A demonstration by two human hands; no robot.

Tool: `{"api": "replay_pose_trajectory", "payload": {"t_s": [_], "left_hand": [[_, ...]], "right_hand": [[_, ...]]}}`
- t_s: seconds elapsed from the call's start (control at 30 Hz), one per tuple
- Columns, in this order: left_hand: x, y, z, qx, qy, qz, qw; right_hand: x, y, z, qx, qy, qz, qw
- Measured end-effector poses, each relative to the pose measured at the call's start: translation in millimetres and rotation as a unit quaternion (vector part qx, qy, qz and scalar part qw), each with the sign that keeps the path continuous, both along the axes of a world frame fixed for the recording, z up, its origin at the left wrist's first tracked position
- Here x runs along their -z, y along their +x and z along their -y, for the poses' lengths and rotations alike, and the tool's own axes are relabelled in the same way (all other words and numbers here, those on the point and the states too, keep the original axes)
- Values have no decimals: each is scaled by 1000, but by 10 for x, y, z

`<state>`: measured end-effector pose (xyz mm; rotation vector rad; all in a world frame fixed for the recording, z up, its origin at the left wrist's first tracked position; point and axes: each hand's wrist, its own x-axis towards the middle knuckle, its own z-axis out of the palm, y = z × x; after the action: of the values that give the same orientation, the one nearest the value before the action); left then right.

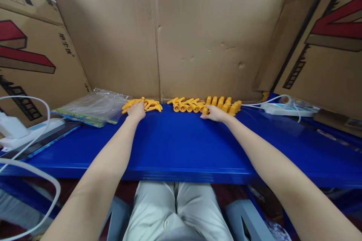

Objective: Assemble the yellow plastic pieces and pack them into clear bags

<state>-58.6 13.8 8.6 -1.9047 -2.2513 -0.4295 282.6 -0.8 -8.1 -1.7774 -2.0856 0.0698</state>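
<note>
At the back of the blue table, my left hand [136,110] reaches into a loose pile of yellow curved, branched plastic pieces [153,105]. Its fingers are curled down onto one of them, though the fingertips are partly hidden. My right hand [215,113] has its fingers closed around a short yellow plastic cylinder [205,110]. That cylinder is at the right end of a row of yellow tube-like pieces [186,105] whose round open ends face me. Behind and right of the same hand stand several upright yellow cylindrical pieces [227,103].
Clear plastic bags [93,105] lie left of the pile. White power strips [288,109] with cables are at the right, and another power strip [34,133] at the left. Cardboard walls [212,41] enclose the back and sides of the blue table [181,143].
</note>
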Motion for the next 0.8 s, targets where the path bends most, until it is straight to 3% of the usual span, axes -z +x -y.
{"api": "replay_pose_trajectory", "payload": {"t_s": [0.13,0.47,0.8], "left_hand": [[19,-31,-23,14,13,2,1000],[55,-42,-69,22,23,11,999],[-160,81,105,22,179,81,980]], "right_hand": [[-49,-52,50,-16,-38,10,999],[28,-67,-16,-7,-19,24,1000],[-36,-142,83,-21,-31,19,999]]}}
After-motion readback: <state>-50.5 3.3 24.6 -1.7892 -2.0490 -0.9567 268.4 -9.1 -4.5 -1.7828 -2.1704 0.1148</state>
